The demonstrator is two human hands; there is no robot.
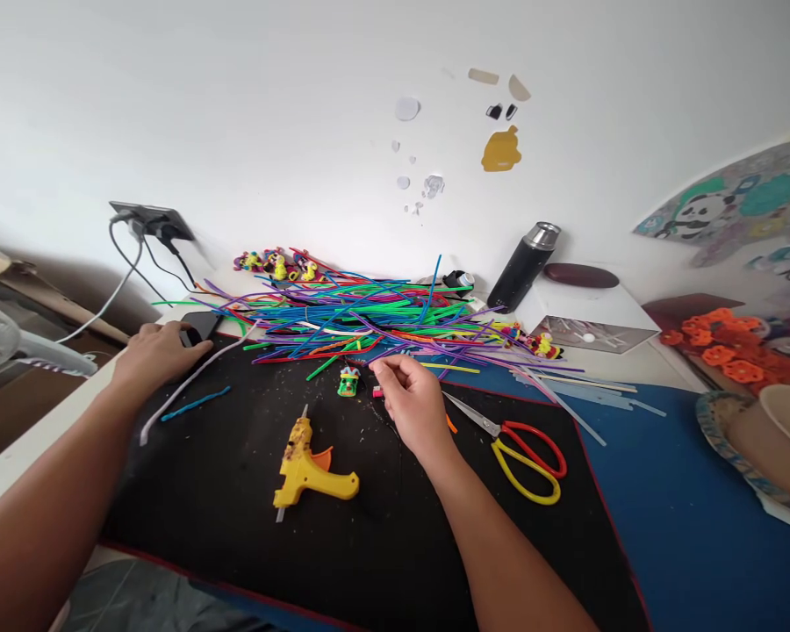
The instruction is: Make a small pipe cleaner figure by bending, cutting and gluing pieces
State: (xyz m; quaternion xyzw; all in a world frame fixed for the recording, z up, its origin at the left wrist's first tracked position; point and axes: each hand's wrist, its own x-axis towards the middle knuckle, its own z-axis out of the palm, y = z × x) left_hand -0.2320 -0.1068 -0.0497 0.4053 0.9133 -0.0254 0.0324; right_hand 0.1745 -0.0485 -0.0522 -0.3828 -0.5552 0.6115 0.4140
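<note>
My left hand (158, 353) rests at the mat's far left edge, fingers spread and touching a dark, flat, phone-like object (202, 328). My right hand (409, 399) is closed in a pinch over the mat; what its fingertips hold is too small to make out. Just left of it lies a small pink-red piece (377, 392). Beside that sits a little green figure (348, 383) with a colourful top. Nearer to me, a yellow glue gun (306, 470) lies on its side. Scissors (513, 448) with red and yellow handles lie open to the right.
Many coloured pipe cleaners (342, 316) are heaped along the wall. A blue twisted piece (196, 404) and a pale strip (190, 386) lie left on the black mat (224, 527). A black thermos (525, 268) leans beside a white box (592, 307). Glue sticks (585, 399) lie right.
</note>
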